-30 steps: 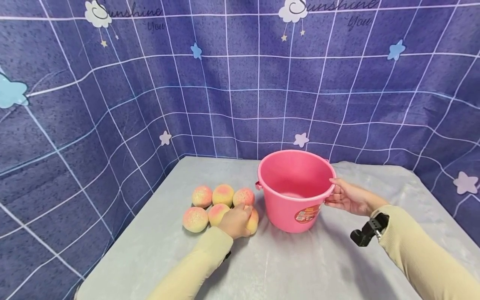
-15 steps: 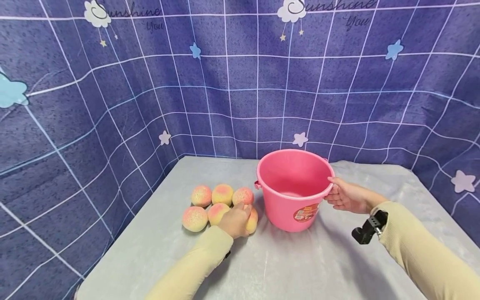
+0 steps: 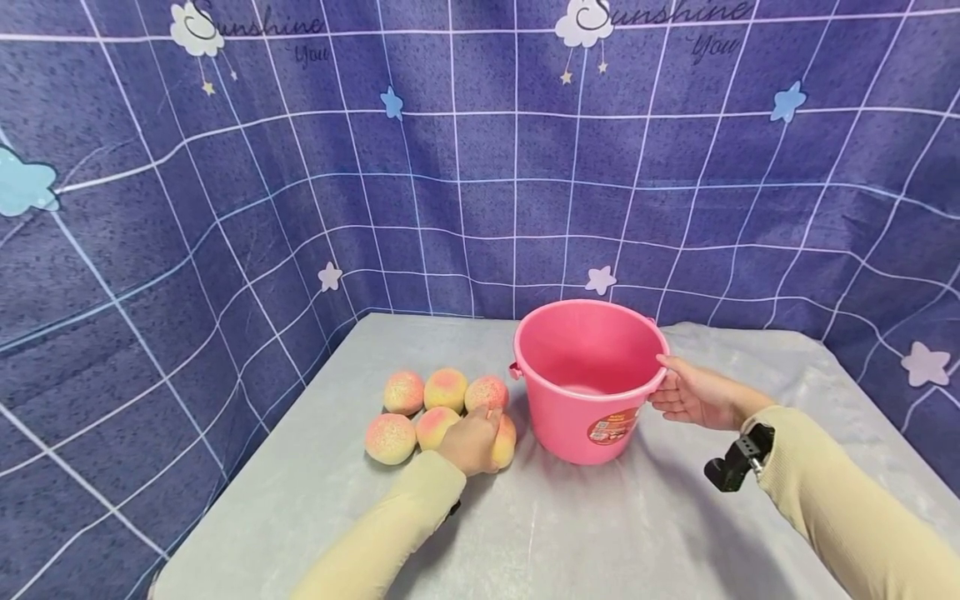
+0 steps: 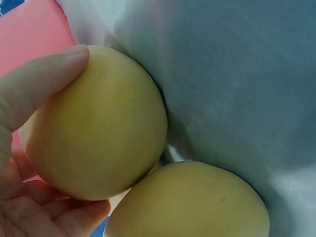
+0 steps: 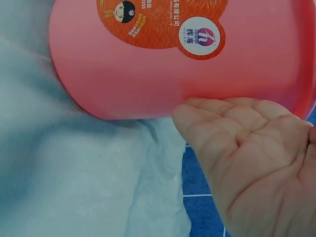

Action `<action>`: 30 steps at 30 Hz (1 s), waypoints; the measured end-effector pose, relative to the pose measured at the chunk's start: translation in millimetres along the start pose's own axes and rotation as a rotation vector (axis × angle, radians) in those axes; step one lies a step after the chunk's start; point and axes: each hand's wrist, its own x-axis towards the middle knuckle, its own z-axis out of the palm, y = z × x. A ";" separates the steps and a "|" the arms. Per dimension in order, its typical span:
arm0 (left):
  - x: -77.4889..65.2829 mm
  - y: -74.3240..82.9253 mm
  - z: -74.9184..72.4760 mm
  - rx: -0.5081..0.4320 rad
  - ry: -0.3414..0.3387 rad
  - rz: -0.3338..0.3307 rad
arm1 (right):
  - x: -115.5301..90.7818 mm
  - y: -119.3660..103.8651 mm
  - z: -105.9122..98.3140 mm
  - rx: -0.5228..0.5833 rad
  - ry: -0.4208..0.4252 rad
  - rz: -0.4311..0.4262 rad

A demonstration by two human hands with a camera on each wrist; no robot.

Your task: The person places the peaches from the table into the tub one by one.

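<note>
My left hand [image 3: 471, 442] grips the front right peach [image 3: 506, 443] of a group on the table. In the left wrist view the thumb lies on top of this peach [image 4: 106, 123] and the fingers are under its side; a second peach [image 4: 192, 202] touches it. Upright to the right of the group stands a pink bucket [image 3: 558, 417], with no fruit showing on the visible part of its floor. My right hand [image 3: 697, 396] holds the bucket's right side, thumb at the rim and fingers against the outer wall, as the right wrist view shows.
Several other peaches, yellow with red blush, lie close together in two rows, among them a front left peach [image 3: 391, 439] and a back right peach [image 3: 487, 392]. A grey cloth [image 3: 555, 533] covers the table. A blue gridded curtain [image 3: 480, 150] hangs behind and at the left.
</note>
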 end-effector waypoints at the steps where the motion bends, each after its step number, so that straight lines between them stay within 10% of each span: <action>1: 0.4 -0.2 -0.2 0.001 0.001 0.002 | -0.3 0.1 0.0 0.000 -0.002 -0.001; 30: -3.4 -5.8 -4.9 -0.054 0.209 0.128 | -1.0 0.3 5.3 -0.003 0.026 -0.012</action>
